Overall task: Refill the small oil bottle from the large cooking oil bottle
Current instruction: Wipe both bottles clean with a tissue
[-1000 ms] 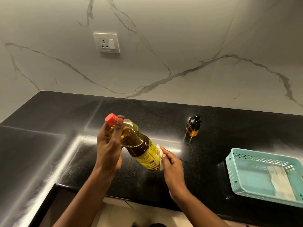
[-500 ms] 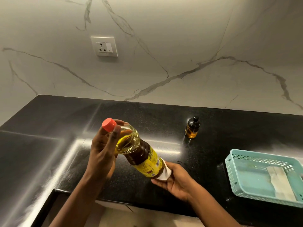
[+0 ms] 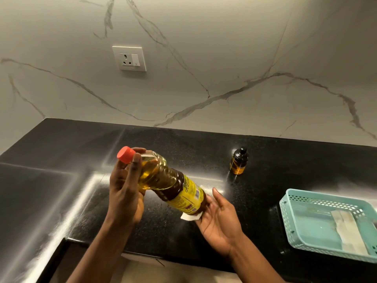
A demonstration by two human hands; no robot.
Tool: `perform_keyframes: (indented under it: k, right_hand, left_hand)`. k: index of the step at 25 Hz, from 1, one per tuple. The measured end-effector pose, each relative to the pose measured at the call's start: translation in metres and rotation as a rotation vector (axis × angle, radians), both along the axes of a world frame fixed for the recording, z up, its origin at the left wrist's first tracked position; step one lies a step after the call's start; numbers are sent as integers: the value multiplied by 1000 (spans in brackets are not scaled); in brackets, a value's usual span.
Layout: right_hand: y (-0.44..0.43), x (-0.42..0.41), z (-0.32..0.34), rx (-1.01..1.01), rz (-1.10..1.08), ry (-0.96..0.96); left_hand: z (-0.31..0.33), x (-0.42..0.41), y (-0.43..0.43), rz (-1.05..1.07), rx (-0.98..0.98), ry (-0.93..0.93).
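Head view: the large cooking oil bottle (image 3: 171, 185) is held tilted above the black bench (image 3: 61, 160), its red cap (image 3: 126, 154) still on, probably so the base can be wiped before pouring. The left hand (image 3: 125, 193) is wrapped around the neck and shoulder, grip closed on the bottle, wrist upright. The right hand (image 3: 219, 218) is cupped, palm up, under the base, fingers spread, with a white tissue (image 3: 190, 217) pressed between. The small oil bottle (image 3: 238, 161) stands capped well apart, near a teal basket (image 3: 306, 201).
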State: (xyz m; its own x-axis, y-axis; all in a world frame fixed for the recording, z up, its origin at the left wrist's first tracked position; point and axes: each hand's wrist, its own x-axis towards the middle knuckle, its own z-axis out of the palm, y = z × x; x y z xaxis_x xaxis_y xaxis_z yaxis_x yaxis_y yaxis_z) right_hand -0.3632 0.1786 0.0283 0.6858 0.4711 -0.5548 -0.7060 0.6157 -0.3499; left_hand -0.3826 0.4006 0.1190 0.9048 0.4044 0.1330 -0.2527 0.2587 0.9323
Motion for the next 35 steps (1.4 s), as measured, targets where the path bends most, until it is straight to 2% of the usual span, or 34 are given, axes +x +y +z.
perform_keyframes:
  k: [4,9,14,17,21,25,28,30,33,35]
  right_hand:
    - [1,-10,-9,-1,173,2]
    - [-13,10,-10,-49,7,-137]
    - [5,-10,-4,31,196,33]
    - [-12,-8,0,-12,164,-35]
    - [-20,9,6,29,86,-91]
    - [-4,-7,7,47,241,-16]
    - [-14,-8,1,-42,278,-46]
    - [-24,5,3,-228,191,-134]
    - [-25,13,29,-613,130,-411]
    - [-11,3,53,-770,186,-656]
  left_hand:
    - [0,3,-4,6,58,-7]
    - [-7,-1,-6,-8,50,-16]
    - [11,4,-11,-34,70,-55]
    - [13,2,-3,-112,75,-71]
    - [12,-1,-9,-121,34,-82]
    - [15,0,-13,-133,69,-68]
    - [8,-5,-7,-177,85,-49]
    - [5,-8,-6,-168,80,-47]
    - [2,-8,-10,-156,111,-68]
    - [0,-8,-17,-169,156,-73]
